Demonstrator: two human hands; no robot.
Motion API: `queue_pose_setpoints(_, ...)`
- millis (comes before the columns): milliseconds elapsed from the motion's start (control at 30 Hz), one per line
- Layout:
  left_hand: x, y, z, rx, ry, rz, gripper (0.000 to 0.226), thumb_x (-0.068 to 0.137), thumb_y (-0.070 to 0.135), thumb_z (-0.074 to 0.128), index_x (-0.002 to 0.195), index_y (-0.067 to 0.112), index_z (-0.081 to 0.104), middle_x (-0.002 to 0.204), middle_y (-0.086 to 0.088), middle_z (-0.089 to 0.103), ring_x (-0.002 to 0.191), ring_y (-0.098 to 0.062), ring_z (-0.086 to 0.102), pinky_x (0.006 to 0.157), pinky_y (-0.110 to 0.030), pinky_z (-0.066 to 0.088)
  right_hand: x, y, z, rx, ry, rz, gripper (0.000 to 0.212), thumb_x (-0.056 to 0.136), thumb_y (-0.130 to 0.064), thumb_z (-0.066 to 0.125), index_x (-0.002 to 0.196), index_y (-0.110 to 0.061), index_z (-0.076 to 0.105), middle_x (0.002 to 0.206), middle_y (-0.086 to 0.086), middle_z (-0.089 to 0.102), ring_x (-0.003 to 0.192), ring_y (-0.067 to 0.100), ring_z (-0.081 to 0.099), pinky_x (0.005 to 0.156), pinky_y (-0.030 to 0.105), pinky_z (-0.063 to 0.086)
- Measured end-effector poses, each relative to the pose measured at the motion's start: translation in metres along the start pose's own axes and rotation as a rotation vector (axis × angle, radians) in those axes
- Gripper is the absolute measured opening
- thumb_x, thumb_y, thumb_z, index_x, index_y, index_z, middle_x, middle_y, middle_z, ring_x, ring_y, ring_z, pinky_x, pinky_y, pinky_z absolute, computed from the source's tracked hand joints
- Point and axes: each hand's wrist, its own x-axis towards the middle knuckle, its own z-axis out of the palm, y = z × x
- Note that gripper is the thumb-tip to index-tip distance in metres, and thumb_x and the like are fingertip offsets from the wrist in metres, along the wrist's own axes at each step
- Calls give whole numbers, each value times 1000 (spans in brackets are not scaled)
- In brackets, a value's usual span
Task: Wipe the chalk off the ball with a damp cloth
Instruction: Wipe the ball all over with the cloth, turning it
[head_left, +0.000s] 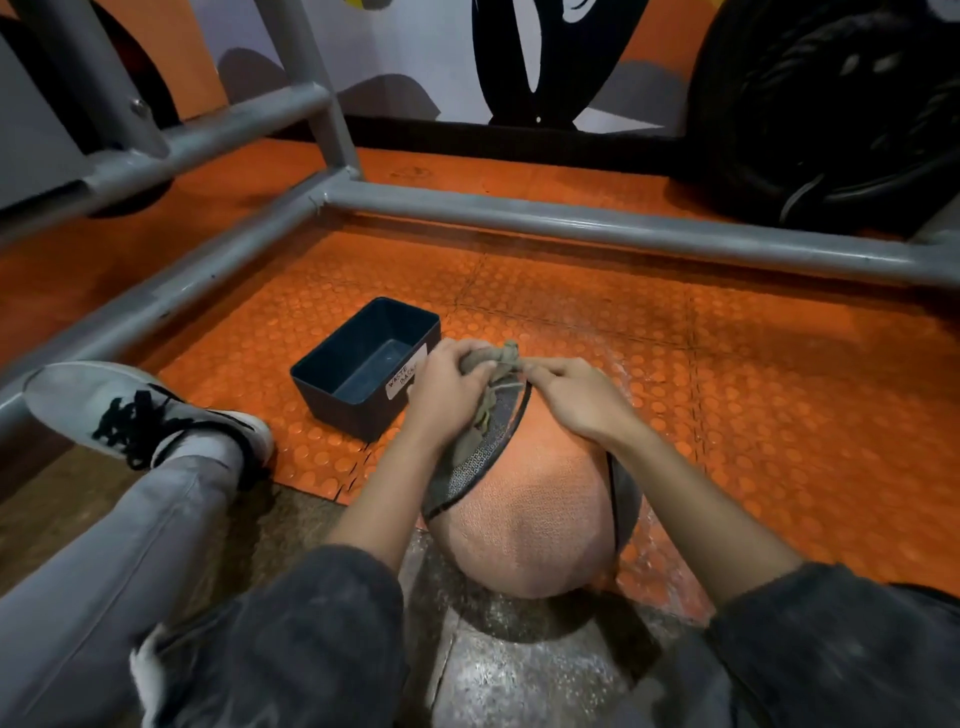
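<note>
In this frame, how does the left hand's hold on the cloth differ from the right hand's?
The left hand wraps its curled fingers round the bunched cloth; the right hand only pinches the cloth's end with its fingertips. The cloth's loose tail hangs by the left hand's wrist, not the right hand's. Both hold the same cloth above the ball.

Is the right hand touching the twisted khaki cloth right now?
Touching. The head view shows the right hand pinching one end of the twisted khaki cloth above the orange textured ball.
</note>
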Motion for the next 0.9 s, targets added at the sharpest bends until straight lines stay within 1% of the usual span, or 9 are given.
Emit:
queue_pose_setpoints(67, 3, 2, 4, 18, -51, -18, 10, 90, 24, 60, 95, 32, 65, 107, 7, 63, 109, -17, 56, 96, -38, 41, -3, 5, -2, 25, 29, 36, 35, 96, -46, 37, 121, -41, 61, 121, -3, 66, 113, 24, 57, 97, 39, 46)
queue_pose_setpoints(133, -6, 4, 7, 66, -30, 47, 13, 90, 23, 59, 97, 32, 66, 102, 12, 58, 110, -20, 53, 98, -41, 38, -2, 9, -5, 52, 32, 46, 33, 97, -43, 38, 118, -40, 63, 116, -3, 68, 107, 23, 59, 92, 38, 47)
queue_pose_setpoints(300, -66, 0, 3, 91, 90, 192, 18, 88, 16, 63, 100, 29, 67, 97, 20, 55, 104, -18, 47, 90, -34, 33, 8, 10, -8, 44, -45, 5, 33, 94, -49, 41, 115, -40, 65, 131, -10, 59, 125, 18, 50, 100, 31, 37)
queue_pose_setpoints(467, -83, -3, -6, 56, 109, 220, 21, 86, 16, 66, 95, 34, 64, 95, 23, 55, 97, -13, 46, 86, -28, 33, 9, -1, -5, 41, -121, -79, 28, 91, -50, 46, 107, -44, 68, 128, -16, 60, 124, 16, 51, 106, 42, 38)
queue_pose_setpoints(533, -67, -5, -8, -5, 103, 164, 18, 86, 15, 66, 94, 31, 64, 94, 19, 56, 98, -13, 50, 87, -25, 35, 4, 0, -5, 56, -124, -103, 27, 88, -51, 46, 103, -48, 68, 127, -17, 60, 124, 15, 51, 106, 42, 39)
queue_pose_setpoints(633, -27, -4, -7, -106, 9, -38, 11, 87, 13, 64, 97, 18, 68, 93, 8, 61, 99, -15, 58, 79, -16, 42, -9, 8, -2, 84, -57, -121, 27, 89, -48, 48, 108, -45, 67, 126, -16, 60, 121, 14, 53, 104, 40, 41)
queue_pose_setpoints(700, -12, -5, -2, -106, -54, -100, 11, 88, 14, 63, 97, 14, 68, 91, 6, 63, 101, -18, 61, 83, -22, 44, -13, 12, 2, 80, -11, -135, 27, 91, -43, 49, 111, -41, 67, 126, -14, 61, 120, 14, 54, 102, 40, 41)
queue_pose_setpoints(767, -12, -7, 3, -50, -34, -78, 14, 86, 16, 64, 100, 17, 69, 97, 3, 65, 102, -19, 60, 91, -31, 46, -16, 11, 2, 64, 22, -129, 29, 91, -42, 48, 112, -38, 68, 126, -13, 61, 120, 16, 54, 101, 41, 42)
queue_pose_setpoints(900, -55, 0, -1, -28, 44, 108, 24, 83, 16, 64, 88, 40, 64, 98, 10, 65, 103, -24, 56, 94, -46, 43, -12, 5, 0, 38, 10, -100, 28, 91, -38, 48, 108, -38, 69, 125, -14, 62, 119, 14, 55, 99, 37, 44)
